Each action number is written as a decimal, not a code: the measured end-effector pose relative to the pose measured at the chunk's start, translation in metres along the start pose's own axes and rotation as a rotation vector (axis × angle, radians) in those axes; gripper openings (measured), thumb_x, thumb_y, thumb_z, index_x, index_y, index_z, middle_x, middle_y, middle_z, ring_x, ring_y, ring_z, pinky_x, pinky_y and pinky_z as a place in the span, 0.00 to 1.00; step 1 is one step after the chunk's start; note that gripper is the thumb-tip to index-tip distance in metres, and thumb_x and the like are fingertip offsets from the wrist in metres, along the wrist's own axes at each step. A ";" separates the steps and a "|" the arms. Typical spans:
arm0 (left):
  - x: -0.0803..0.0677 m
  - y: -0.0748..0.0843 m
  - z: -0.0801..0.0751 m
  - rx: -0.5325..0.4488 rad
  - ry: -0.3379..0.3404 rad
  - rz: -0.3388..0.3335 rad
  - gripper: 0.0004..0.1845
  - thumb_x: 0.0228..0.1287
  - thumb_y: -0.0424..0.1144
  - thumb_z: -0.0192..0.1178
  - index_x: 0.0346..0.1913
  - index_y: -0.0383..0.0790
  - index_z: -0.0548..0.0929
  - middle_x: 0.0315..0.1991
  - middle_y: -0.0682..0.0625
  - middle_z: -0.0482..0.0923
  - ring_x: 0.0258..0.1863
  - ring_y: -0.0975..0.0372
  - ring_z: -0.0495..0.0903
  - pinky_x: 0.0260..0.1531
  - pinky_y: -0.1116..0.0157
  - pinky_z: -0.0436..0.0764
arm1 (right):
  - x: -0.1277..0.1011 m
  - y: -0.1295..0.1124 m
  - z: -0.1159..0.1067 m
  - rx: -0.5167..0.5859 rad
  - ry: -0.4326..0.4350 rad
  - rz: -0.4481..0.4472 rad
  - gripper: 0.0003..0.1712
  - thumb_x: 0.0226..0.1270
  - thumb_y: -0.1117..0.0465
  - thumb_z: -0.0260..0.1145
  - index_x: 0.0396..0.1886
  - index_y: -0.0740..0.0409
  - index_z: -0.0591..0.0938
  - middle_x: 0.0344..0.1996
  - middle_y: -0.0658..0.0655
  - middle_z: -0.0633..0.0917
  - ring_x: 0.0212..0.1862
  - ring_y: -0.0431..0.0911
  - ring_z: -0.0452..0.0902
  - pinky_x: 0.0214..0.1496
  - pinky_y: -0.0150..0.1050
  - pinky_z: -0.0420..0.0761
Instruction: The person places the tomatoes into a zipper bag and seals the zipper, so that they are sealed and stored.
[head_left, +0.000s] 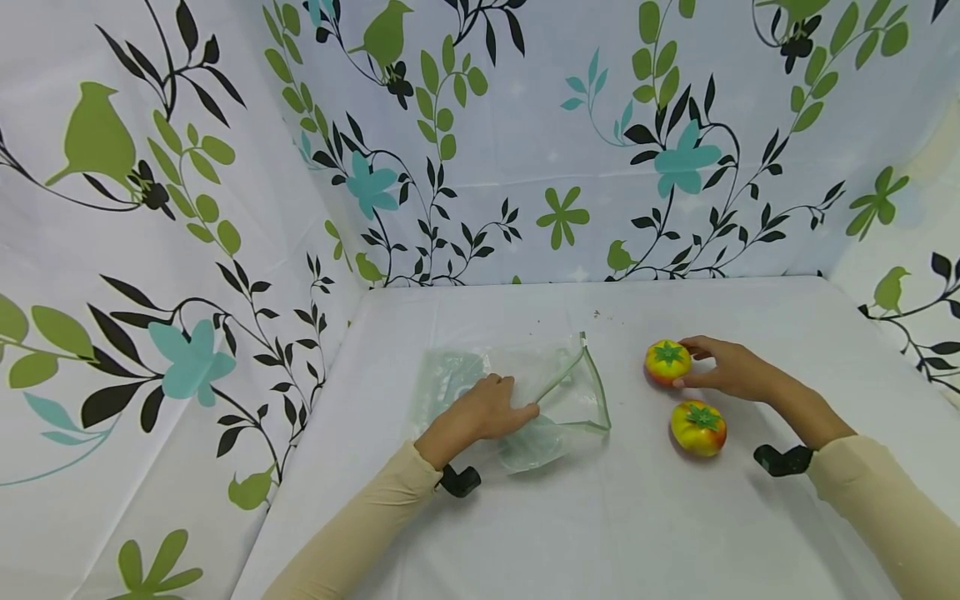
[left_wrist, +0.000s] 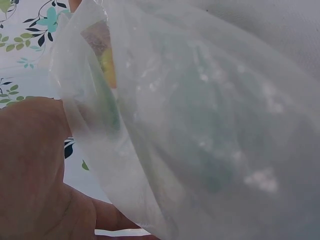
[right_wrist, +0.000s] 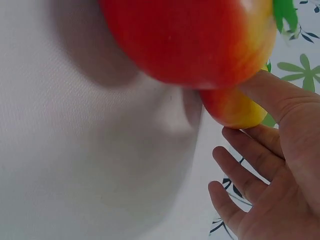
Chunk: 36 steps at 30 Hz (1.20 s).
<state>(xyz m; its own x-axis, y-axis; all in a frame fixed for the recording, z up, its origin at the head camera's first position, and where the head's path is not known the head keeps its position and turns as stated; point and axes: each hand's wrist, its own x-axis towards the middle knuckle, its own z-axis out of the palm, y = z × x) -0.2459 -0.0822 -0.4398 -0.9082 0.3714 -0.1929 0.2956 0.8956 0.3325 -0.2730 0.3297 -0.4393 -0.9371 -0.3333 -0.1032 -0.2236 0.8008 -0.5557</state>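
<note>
My left hand grips a clear plastic bag near its open end, thumb toward the green-edged mouth. In the left wrist view the bag fills most of the picture, with the palm beside it and some fingers hidden. Two red-and-yellow toy tomatoes with green star-shaped tops lie to the right of the bag. My right hand pinches the far tomato from its right side, its other fingers spread in the right wrist view. The near tomato looms large and red there, partly covering the thumb.
A white-covered table lies under everything. Patterned cloth with birds, leaves and flowers hangs along the back and both sides. Dark wrist cameras sit at both sleeves.
</note>
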 end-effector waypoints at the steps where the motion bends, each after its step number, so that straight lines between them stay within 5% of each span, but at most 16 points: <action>1: 0.000 0.000 0.000 -0.001 0.001 0.000 0.45 0.64 0.65 0.48 0.73 0.34 0.67 0.67 0.38 0.68 0.65 0.48 0.69 0.57 0.49 0.72 | 0.000 -0.002 0.000 0.005 0.001 -0.005 0.49 0.62 0.40 0.72 0.71 0.66 0.66 0.61 0.73 0.74 0.62 0.70 0.67 0.56 0.69 0.71; 14: 0.001 -0.001 0.002 -0.031 -0.008 -0.008 0.45 0.65 0.65 0.45 0.73 0.34 0.67 0.67 0.39 0.68 0.64 0.50 0.69 0.58 0.51 0.72 | -0.005 -0.038 0.008 0.032 0.022 -0.109 0.44 0.63 0.42 0.73 0.69 0.63 0.70 0.59 0.66 0.78 0.61 0.64 0.71 0.57 0.64 0.73; 20: 0.002 -0.002 0.002 -0.037 -0.016 -0.014 0.46 0.65 0.67 0.44 0.74 0.35 0.65 0.68 0.39 0.67 0.65 0.50 0.68 0.59 0.51 0.71 | -0.007 -0.055 0.013 0.058 -0.001 -0.125 0.42 0.62 0.44 0.74 0.70 0.59 0.71 0.59 0.64 0.78 0.60 0.63 0.71 0.49 0.55 0.81; 27: 0.002 -0.003 0.001 -0.056 -0.027 -0.012 0.46 0.65 0.68 0.44 0.75 0.36 0.64 0.70 0.39 0.64 0.67 0.49 0.67 0.59 0.50 0.70 | -0.002 -0.072 0.028 0.035 -0.014 -0.180 0.42 0.62 0.44 0.74 0.69 0.59 0.72 0.56 0.58 0.79 0.58 0.57 0.73 0.57 0.58 0.76; 36: 0.002 -0.002 0.002 -0.047 -0.029 -0.028 0.46 0.65 0.68 0.43 0.75 0.36 0.64 0.70 0.40 0.64 0.68 0.50 0.66 0.61 0.51 0.69 | 0.009 -0.085 0.048 0.036 -0.052 -0.238 0.39 0.61 0.45 0.75 0.67 0.58 0.74 0.56 0.54 0.80 0.54 0.52 0.75 0.54 0.52 0.78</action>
<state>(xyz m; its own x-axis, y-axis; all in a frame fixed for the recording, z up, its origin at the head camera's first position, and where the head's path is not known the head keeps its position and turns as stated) -0.2476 -0.0829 -0.4422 -0.9070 0.3534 -0.2290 0.2549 0.8936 0.3695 -0.2496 0.2349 -0.4331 -0.8440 -0.5363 -0.0073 -0.4260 0.6786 -0.5984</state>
